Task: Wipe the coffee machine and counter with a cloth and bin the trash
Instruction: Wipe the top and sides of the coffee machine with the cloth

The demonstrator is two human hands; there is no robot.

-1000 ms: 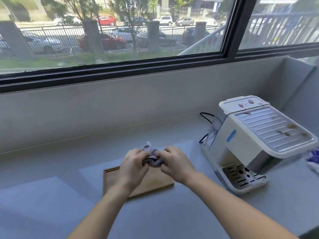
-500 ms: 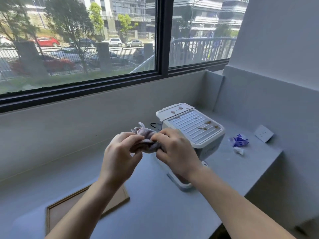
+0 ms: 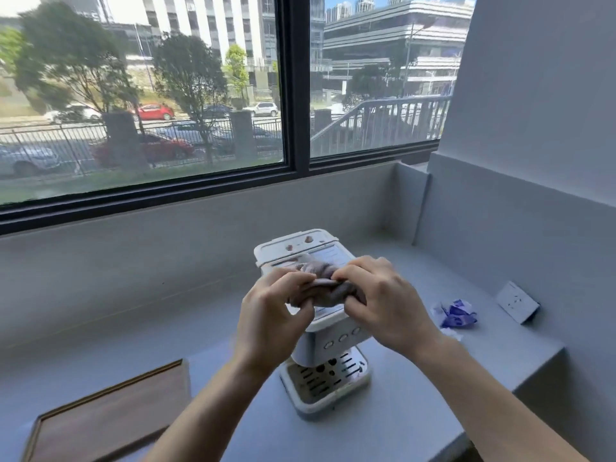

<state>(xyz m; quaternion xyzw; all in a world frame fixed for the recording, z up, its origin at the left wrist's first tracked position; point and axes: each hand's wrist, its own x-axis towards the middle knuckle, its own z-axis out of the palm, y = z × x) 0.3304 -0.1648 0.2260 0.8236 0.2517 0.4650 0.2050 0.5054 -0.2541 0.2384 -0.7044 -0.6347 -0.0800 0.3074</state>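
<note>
A bunched grey-purple cloth (image 3: 322,288) is held up between both hands, above the coffee machine. My left hand (image 3: 271,320) pinches its left end and my right hand (image 3: 383,303) grips its right end. The white coffee machine (image 3: 330,341) stands on the grey counter (image 3: 416,411) just behind and below my hands, its drip tray (image 3: 325,378) facing me; my hands and the cloth hide much of its top. Crumpled blue-and-white trash (image 3: 456,314) lies on the counter to the machine's right.
A wooden tray (image 3: 110,418) lies on the counter at the lower left. A white wall socket (image 3: 516,301) sits on the right wall near the trash. A window runs along the back, and the counter's right end stops at a wall.
The view has swung right, so the coffee machine now sits under my hands and the tray has slid to the lower left. Both hands have kept hold of the cloth.
</note>
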